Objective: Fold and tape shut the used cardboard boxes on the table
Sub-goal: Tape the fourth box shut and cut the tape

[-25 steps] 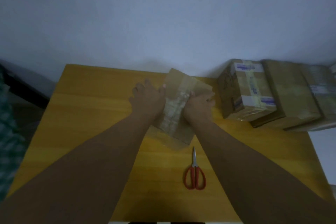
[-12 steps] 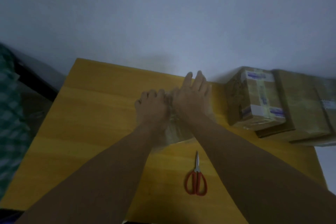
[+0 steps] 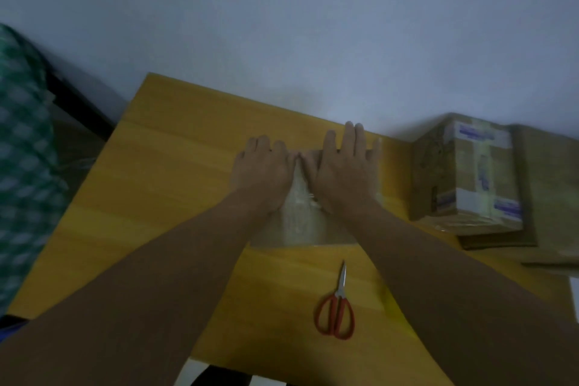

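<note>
At frame centre, a flattened cardboard box (image 3: 305,222) is pressed onto the table (image 3: 175,172) by the left hand (image 3: 264,177) and right hand (image 3: 343,175), both spread flat. Taped boxes (image 3: 470,175) are stacked at right; scissors (image 3: 336,310) lie below. No tape roll is seen.

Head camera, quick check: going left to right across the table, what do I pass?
Left hand → flattened cardboard box under both hands → right hand → taped box on the stack of flat cardboard.
</note>
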